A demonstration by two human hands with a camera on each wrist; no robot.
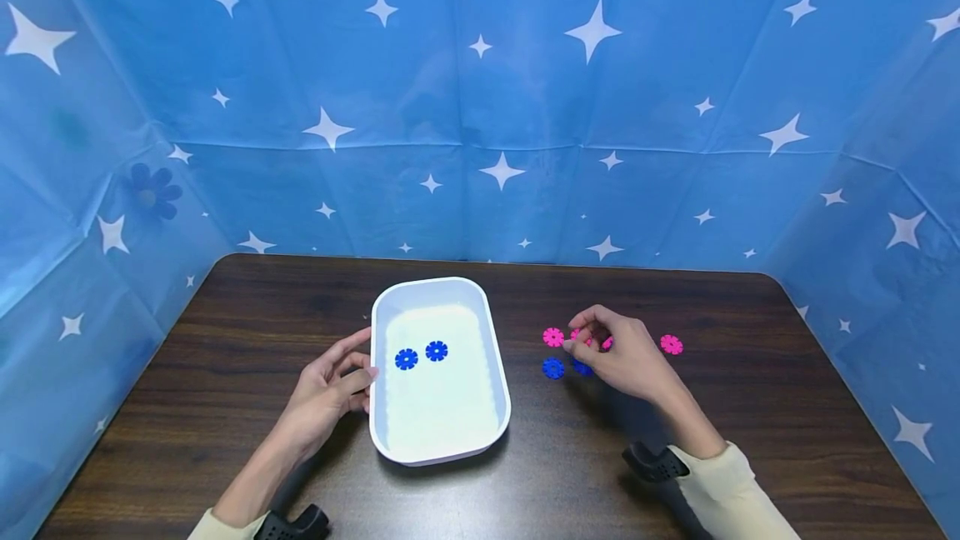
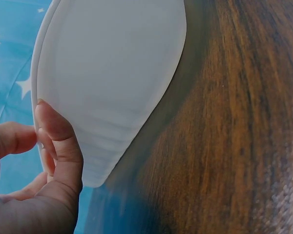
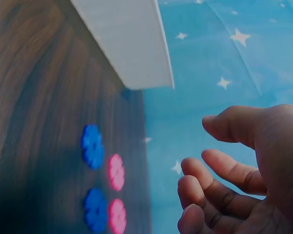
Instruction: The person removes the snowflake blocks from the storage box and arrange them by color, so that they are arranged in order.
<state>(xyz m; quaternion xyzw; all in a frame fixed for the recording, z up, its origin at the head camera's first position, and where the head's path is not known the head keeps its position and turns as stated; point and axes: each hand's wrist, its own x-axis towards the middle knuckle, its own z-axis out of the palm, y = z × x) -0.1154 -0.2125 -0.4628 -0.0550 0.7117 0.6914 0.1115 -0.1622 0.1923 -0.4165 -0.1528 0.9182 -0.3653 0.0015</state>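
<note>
A white plastic tray (image 1: pixel 442 423) stands on the table with two blue snowflake-shaped discs inside, one of them the left blue disc (image 1: pixel 402 360). At the tray's left side my left hand (image 1: pixel 322 397) grips the rim between thumb and fingers. My right hand (image 1: pixel 624 357) is above a small group of discs right of the tray. In the right wrist view its fingers are loosely bent with a gap to the thumb and nothing between them. Below lie a blue disc (image 1: pixel 549 369), a pink disc (image 1: pixel 549 338) and others partly hidden by the hand.
A single pink disc (image 1: pixel 667 345) lies farther right on the dark wooden table (image 1: pixel 787 407). A blue cloth with white stars (image 1: pixel 525 90) hangs behind the table and along both sides.
</note>
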